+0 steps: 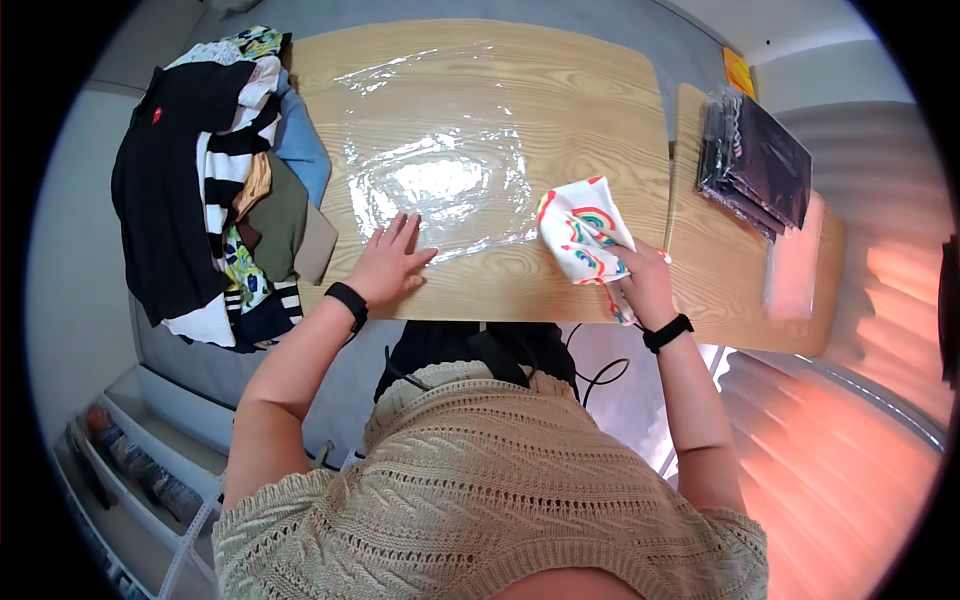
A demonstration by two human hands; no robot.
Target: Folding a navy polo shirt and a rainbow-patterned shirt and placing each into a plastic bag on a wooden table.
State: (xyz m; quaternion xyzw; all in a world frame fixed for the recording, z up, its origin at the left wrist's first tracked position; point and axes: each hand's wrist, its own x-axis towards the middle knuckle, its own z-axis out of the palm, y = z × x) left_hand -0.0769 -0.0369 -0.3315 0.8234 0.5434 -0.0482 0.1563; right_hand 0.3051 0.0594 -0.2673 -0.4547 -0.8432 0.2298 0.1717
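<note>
A clear plastic bag point(440, 185) lies flat on the wooden table point(580, 80), shiny with reflected light. My left hand point(390, 262) rests with fingers spread on the bag's near left corner. To the right, my right hand point(643, 285) grips a folded white cloth item with rainbow prints and red edging point(583, 228). Its fingers are partly tucked behind the fabric, and a narrow strip of it hangs down toward the table's near edge. I cannot tell what kind of garment it is.
A heap of clothes, with a black shirt on top point(170, 190), is at the left. On a side table point(690, 200) to the right sit packaged dark garments point(765, 160) and clear plastic bags point(795, 265). A white rack point(170, 450) stands at lower left.
</note>
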